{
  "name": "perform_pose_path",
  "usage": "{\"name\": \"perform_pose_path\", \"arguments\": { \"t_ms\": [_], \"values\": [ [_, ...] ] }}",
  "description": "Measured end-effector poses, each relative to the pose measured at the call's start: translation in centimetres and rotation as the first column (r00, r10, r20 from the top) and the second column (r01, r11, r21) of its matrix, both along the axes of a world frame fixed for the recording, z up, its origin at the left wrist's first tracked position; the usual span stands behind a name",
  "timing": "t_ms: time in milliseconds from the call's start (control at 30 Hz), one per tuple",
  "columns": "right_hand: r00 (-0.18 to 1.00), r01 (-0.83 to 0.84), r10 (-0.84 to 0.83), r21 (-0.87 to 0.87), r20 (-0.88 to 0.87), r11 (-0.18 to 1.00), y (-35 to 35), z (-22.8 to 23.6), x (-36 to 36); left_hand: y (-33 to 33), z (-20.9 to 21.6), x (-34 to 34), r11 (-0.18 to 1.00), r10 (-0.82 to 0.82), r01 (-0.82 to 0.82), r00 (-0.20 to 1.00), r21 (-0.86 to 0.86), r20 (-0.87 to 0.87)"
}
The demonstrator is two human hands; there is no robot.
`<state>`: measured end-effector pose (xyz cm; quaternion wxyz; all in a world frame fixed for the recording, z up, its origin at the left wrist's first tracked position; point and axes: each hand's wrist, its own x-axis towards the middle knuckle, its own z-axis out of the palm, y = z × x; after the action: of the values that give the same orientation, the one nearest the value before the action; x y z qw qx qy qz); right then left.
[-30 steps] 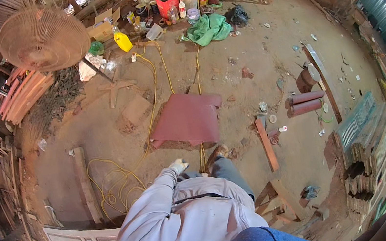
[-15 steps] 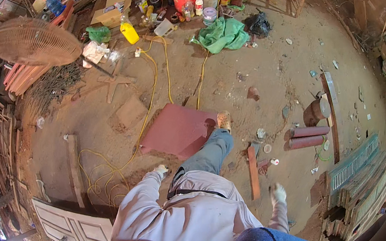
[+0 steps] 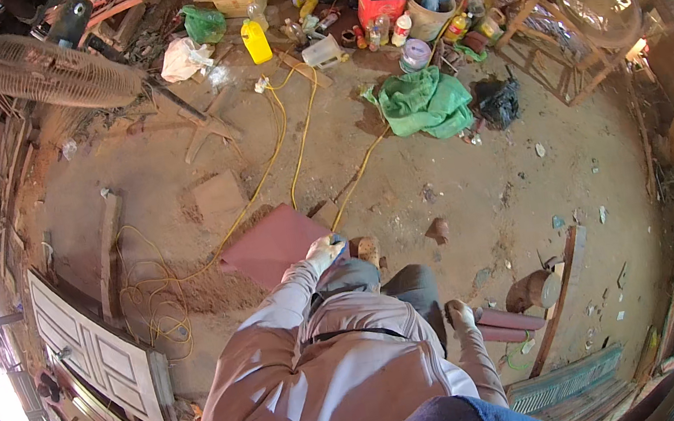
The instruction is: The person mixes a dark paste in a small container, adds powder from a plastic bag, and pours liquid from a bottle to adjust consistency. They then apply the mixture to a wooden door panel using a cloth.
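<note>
Dark-red sheet (image 3: 268, 243) lies flat and unrolled on the dirt floor (image 3: 489, 189), the left hand (image 3: 324, 252) half-curled over its right part, the right hand (image 3: 458, 313) loosely curled beside two red rolls (image 3: 512, 318) already wound up, though whether either hand's fingers grip anything cannot be told.
</note>
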<state>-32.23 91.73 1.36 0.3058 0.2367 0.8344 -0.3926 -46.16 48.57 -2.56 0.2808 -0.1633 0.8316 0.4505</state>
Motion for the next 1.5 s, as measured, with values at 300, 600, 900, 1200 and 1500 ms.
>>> {"name": "perform_pose_path", "arguments": {
  "t_ms": [300,600,900,1200,1500],
  "values": [
    [0.987,0.125,-0.094,-0.256,0.13,0.959,10.9,-7.5,-3.7,-6.9,-8.0,0.8,0.811,0.524,-0.553,0.831,0.189,0.184],
    [0.824,-0.554,0.514,0.15,0.238,0.819,14.2,-7.6,-31.8,-0.3,-5.6,-1.2,0.684,0.666,-0.697,0.475,-0.217,0.575],
    [0.814,-0.561,0.58,0.214,-0.036,0.8,2.6,-0.5,-67.6,5.2,1.8,-28.0,0.775,0.631,-0.632,0.773,0.003,-0.067],
    [0.799,-0.553,0.556,0.084,-0.23,0.829,-14.2,-6.1,-82.0,-2.8,-2.3,-29.7,0.815,0.559,-0.517,0.82,-0.261,0.123],
    [0.858,-0.513,0.497,0.151,0.132,0.845,-22.9,-16.6,-89.7,-11.7,-2.3,-45.6,0.846,0.511,-0.419,0.813,-0.329,0.279]
  ]
}}
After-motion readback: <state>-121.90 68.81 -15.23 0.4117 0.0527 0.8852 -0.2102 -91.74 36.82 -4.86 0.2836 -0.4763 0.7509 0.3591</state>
